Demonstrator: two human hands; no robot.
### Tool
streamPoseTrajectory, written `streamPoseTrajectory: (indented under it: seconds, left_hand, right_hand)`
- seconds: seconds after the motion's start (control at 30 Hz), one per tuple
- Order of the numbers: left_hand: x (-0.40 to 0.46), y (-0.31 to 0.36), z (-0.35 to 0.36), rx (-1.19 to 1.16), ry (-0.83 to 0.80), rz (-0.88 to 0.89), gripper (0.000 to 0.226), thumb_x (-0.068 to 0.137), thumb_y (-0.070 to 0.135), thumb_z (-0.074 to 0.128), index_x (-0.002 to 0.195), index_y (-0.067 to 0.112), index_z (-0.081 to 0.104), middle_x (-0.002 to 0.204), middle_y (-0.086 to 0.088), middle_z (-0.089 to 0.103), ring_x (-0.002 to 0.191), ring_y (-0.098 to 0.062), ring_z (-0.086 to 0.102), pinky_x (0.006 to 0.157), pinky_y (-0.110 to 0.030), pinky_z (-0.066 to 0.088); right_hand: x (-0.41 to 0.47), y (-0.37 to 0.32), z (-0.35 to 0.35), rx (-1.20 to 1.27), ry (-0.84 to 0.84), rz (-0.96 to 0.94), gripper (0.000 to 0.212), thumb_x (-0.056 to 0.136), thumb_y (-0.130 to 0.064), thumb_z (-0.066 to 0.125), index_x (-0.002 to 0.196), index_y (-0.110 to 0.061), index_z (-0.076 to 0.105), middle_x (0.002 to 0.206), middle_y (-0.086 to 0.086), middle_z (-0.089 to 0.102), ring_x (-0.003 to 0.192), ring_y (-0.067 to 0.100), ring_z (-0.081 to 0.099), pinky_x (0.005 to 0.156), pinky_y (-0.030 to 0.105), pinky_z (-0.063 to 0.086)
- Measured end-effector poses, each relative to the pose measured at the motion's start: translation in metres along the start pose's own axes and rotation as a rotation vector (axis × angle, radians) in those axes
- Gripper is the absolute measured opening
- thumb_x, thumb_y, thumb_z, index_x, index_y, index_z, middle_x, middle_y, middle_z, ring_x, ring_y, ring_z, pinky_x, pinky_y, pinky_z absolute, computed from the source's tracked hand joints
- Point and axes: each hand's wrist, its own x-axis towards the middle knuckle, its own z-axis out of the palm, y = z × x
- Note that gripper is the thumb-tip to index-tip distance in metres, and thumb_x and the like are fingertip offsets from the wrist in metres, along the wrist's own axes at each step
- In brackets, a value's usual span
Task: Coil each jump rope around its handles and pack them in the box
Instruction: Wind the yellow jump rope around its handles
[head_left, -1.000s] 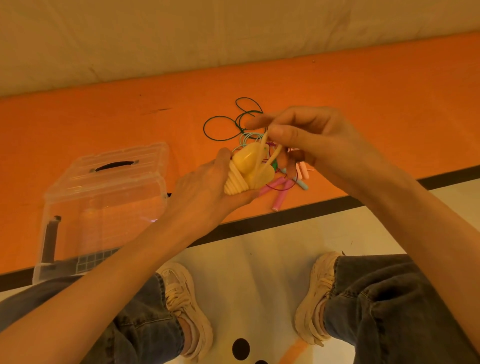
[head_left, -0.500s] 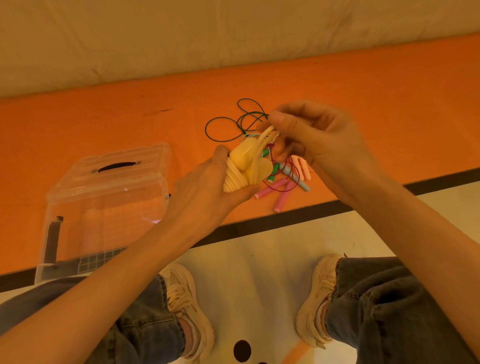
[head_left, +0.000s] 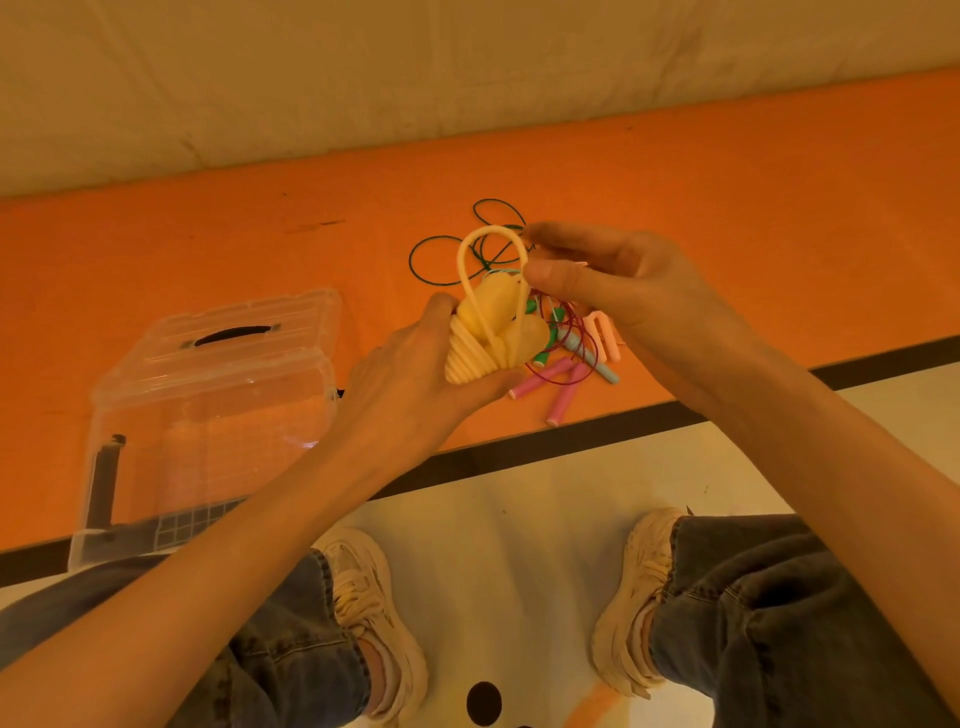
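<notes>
My left hand (head_left: 410, 384) grips a yellow jump rope (head_left: 493, 332), its cord wound in several turns around the two yellow handles. A last loop of yellow cord (head_left: 491, 244) arches above the bundle. My right hand (head_left: 618, 291) pinches that loop at its right end between thumb and fingers. Behind the bundle, on the orange mat, lies a tangle of other ropes: pink handles (head_left: 545, 382), a dark green cord (head_left: 441, 254), a red cord (head_left: 569, 340), a light blue handle (head_left: 597, 366). The clear plastic box (head_left: 208, 415) stands at the left, lid shut.
The orange mat (head_left: 727, 208) runs across the view, edged by a black stripe (head_left: 883, 366). A pale cloth wall (head_left: 467, 78) rises behind it. My knees in jeans and pale sneakers (head_left: 374, 608) rest on a white floor at the bottom.
My right hand has lifted and drawn the yellow cord's end out into an open loop above the handles. My left hand keeps hold of the bundle in about the same spot.
</notes>
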Motion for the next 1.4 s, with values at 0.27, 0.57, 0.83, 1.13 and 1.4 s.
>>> streamPoseTrajectory:
  seconds: [0.27,0.57,0.83,1.13,1.4]
  left_hand:
    - [-0.004,0.001,0.005,0.097,-0.041,0.043,0.063,0.077,0.064,0.061,0.12,0.024,0.04,0.074,0.015,0.046,0.072,-0.015,0.052,0.055,-0.033,0.035]
    - [-0.003,0.0,0.003,0.077,-0.164,0.098,0.068,0.078,0.065,0.06,0.132,0.031,0.036,0.086,0.012,0.055,0.076,-0.012,0.055,0.058,-0.032,0.041]
    - [0.001,0.001,-0.004,-0.264,-0.162,-0.02,0.073,0.057,0.072,0.064,0.113,0.029,0.047,0.09,0.01,0.061,0.079,-0.008,0.059,0.069,-0.038,0.05]
    - [0.002,0.01,-0.015,-0.908,-0.155,-0.147,0.036,0.079,0.045,0.053,0.099,0.016,0.058,0.067,0.003,0.06,0.056,-0.006,0.058,0.054,-0.017,0.049]
    - [0.007,0.004,-0.006,-1.465,-0.388,-0.28,0.069,0.066,0.068,0.056,0.1,0.008,0.055,0.08,-0.01,0.047,0.048,-0.011,0.05,0.052,-0.026,0.048]
  right_hand:
    - [-0.002,0.001,0.005,0.065,-0.064,-0.04,0.032,0.071,-0.034,0.069,0.088,-0.008,0.071,0.061,0.007,0.059,0.057,0.019,0.051,0.057,0.029,0.043]
    - [-0.013,-0.006,0.006,0.179,-0.478,-0.097,0.013,0.084,-0.014,0.053,0.09,-0.003,0.049,0.064,-0.017,0.068,0.04,0.003,0.044,0.045,0.016,0.038]
    - [-0.001,-0.001,0.001,0.444,-0.177,-0.017,0.026,0.068,-0.02,0.067,0.091,-0.014,0.058,0.075,0.003,0.071,0.039,0.004,0.042,0.039,0.016,0.035]
    - [0.0,-0.009,-0.025,0.297,-0.134,-0.067,0.024,0.059,-0.032,0.07,0.076,-0.019,0.078,0.069,-0.002,0.07,0.063,0.008,0.062,0.063,0.019,0.053]
    - [-0.005,-0.011,-0.025,0.133,-0.188,-0.139,0.019,0.07,-0.026,0.069,0.086,-0.019,0.076,0.073,0.006,0.073,0.061,0.013,0.065,0.06,0.022,0.056]
